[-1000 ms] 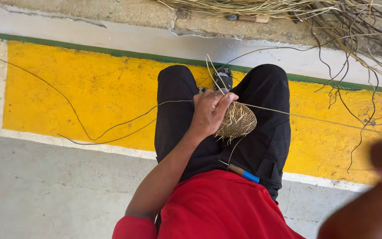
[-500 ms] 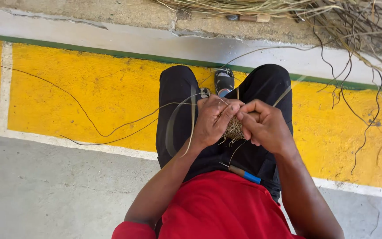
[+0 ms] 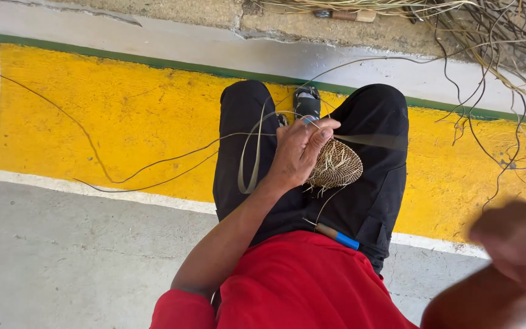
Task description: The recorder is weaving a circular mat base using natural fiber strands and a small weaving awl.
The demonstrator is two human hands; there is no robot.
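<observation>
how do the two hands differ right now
The left hand is sharp in view, over the lap, gripping the small round woven straw piece; the right hand is blurred, out to the side near the frame edge, away from the piece. The left hand's fingers are curled; whether the right hand holds anything is unclear. Both are bare, each on a bare forearm.

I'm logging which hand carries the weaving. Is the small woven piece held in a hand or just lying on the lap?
Held: the left hand grips the woven piece above the knees.
</observation>
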